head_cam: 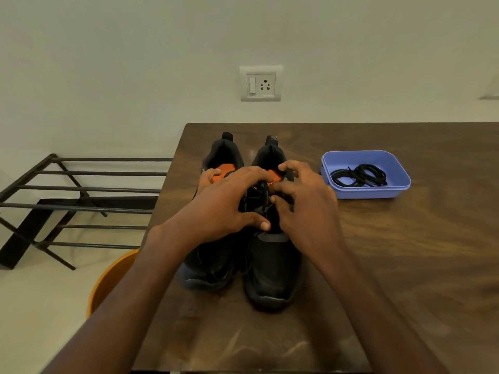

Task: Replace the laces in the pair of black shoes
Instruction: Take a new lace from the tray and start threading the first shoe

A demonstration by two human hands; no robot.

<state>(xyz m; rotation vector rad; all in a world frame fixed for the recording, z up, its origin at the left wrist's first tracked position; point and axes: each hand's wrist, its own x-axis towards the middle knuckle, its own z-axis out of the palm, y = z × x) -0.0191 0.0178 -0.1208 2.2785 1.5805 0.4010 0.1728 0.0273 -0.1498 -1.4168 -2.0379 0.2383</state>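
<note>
Two black shoes with orange insoles stand side by side on the wooden table [405,252], toes toward me: the left shoe [213,265] and the right shoe [272,271]. My left hand [229,203] lies across both shoes, its fingers curled over the right shoe's black lace [259,195]. From the other side my right hand [302,201] pinches that lace at the tongue. A blue plastic tray [399,174] to the right holds coiled black laces [360,175].
A black metal shoe rack [81,201] stands on the floor to the left of the table. An orange round object [108,279] sits below the table's left edge. A wall socket [260,83] is behind.
</note>
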